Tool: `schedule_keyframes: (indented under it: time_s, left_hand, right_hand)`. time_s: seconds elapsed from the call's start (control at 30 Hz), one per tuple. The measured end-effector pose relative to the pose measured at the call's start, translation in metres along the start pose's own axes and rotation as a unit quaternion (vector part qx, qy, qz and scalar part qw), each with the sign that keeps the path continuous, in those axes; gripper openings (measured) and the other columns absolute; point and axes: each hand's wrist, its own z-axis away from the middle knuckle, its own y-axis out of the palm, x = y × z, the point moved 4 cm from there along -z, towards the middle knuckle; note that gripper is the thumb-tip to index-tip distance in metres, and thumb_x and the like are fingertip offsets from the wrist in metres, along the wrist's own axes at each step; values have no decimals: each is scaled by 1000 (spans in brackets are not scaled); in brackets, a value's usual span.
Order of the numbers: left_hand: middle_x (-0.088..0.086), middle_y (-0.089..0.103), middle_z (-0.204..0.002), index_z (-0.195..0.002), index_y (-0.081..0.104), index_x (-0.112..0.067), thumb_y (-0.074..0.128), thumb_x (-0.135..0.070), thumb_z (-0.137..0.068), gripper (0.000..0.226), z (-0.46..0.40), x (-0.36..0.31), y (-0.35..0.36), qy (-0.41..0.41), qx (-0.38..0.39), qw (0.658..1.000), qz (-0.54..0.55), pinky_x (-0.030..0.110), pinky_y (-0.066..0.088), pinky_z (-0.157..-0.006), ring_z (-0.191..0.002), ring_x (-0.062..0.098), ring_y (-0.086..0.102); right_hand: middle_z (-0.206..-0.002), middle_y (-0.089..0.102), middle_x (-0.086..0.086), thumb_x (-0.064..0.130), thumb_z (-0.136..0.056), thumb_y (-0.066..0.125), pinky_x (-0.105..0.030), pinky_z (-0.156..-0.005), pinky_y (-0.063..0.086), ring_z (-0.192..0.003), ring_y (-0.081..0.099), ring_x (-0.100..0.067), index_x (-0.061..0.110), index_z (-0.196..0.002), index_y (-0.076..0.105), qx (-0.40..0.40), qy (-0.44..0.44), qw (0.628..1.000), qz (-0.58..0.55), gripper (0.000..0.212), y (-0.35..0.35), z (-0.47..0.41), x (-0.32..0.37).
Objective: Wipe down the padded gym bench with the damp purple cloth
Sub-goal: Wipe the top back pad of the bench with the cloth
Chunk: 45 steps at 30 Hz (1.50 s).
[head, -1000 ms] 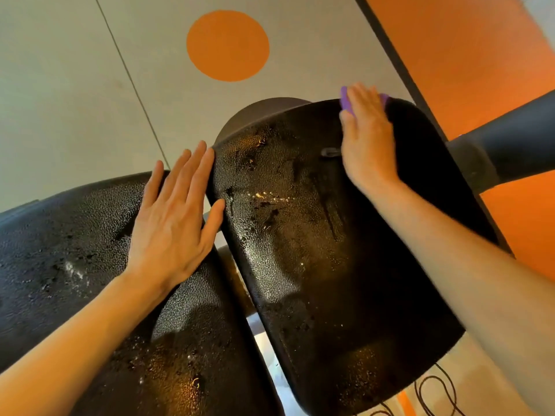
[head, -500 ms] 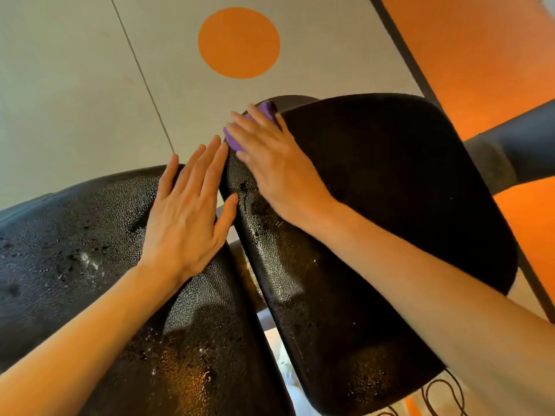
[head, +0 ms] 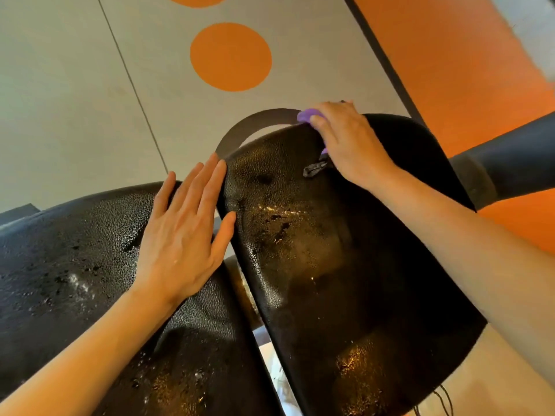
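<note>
The bench has two black textured pads with wet patches. My left hand (head: pixel 183 235) lies flat, fingers straight, on the left pad (head: pixel 75 265) by the gap between the pads. My right hand (head: pixel 348 142) is at the far edge of the right pad (head: pixel 330 280), fingers curled over the bunched purple cloth (head: pixel 306 115). Only small bits of the cloth show past my thumb and under my palm. A small dark tear or mark (head: pixel 313 169) sits on the pad just below that hand.
A black padded roller (head: pixel 510 166) sticks out at the right of the bench. A dark curved base (head: pixel 258 121) shows beyond the far edge. The floor is grey with an orange circle (head: pixel 231 57) and an orange zone (head: pixel 465 70). Black cables (head: pixel 444 403) lie at the bottom right.
My right hand swept the cloth from the right far corner to the left corner, then back to the middle of the far edge. My left hand stayed flat on the left pad.
</note>
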Motion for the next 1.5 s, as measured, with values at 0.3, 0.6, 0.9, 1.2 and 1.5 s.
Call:
schedule_keyframes:
  time_s: [0.3,0.6,0.9,1.2,1.5]
  left_hand:
    - [2,18,-164,-158,11,-15,25,-46,-102,65,1,-1,0,1,-8,1000,-2,43,12,-125,-151,18,23]
    - [4,20,-164,-157,15,-14,24,-47,-103,65,1,-1,0,1,-19,1000,-2,44,12,-125,-151,19,21]
    - [4,19,-164,-157,14,-14,23,-48,-103,64,2,1,1,-3,-27,1000,5,43,11,-125,-151,20,22]
    - [3,21,-164,-157,16,-14,26,-47,-103,64,2,0,0,1,-43,999,14,43,13,-125,-151,19,23]
    - [3,11,-166,-158,12,-15,26,-43,-103,63,14,4,-9,0,-37,999,20,43,2,-126,-154,22,5]
  right_hand:
    - [-126,58,4,22,-102,38,-27,-110,29,-123,50,-20,17,-125,59,-14,-53,998,-5,32,14,8,14]
    - [-155,33,-5,19,-103,39,-23,-121,13,-148,21,-15,10,-146,37,-24,-46,995,-81,44,42,51,61]
    - [-157,28,-14,17,-102,36,-49,-119,23,-148,18,-29,4,-147,31,-66,-33,997,11,47,55,54,66]
    - [-157,29,-9,13,-95,48,-45,-119,28,-149,18,-24,5,-148,31,-4,-104,994,37,55,66,145,66]
    - [-156,30,-10,12,-96,48,-49,-117,28,-148,18,-25,4,-146,34,0,-116,993,30,53,71,155,73]
